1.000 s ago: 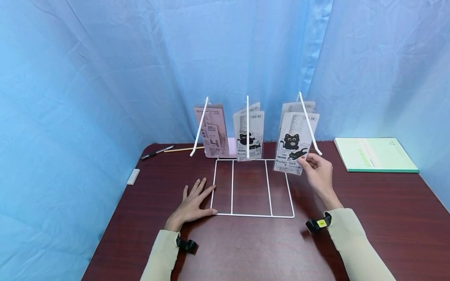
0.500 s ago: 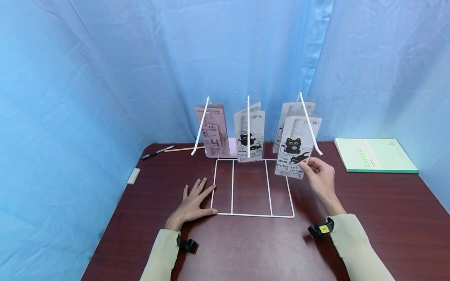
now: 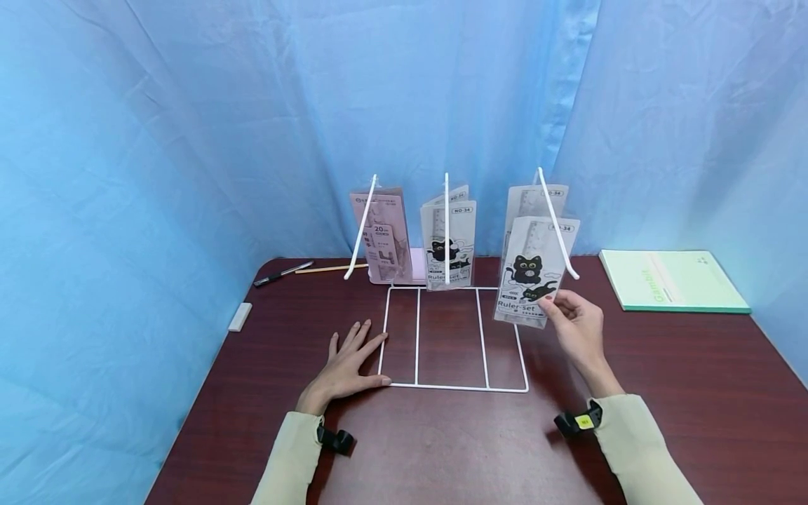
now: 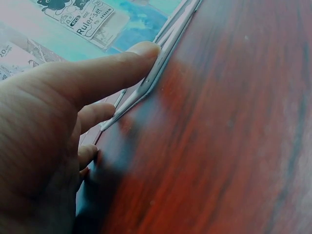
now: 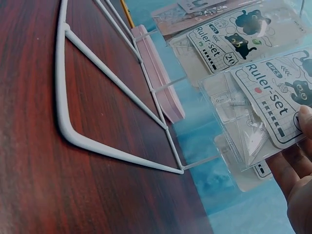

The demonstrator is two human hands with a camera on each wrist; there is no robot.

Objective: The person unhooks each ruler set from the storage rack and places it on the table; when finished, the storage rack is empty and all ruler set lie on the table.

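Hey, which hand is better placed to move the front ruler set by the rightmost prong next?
Probably the right hand: it pinches that ruler set near its lower edge, while the left hand touches the white rack's base.

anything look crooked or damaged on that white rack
Slightly crooked: the rear packet on the middle hook is angled, its top edge sloping behind the front packet. The right hand pinches another ruler set, so its tilt seems unremarkable. I see no damage.

Light blue curtains (image 3: 391, 91) surround a glossy, reddish-brown wood-grain table (image 3: 442, 449)
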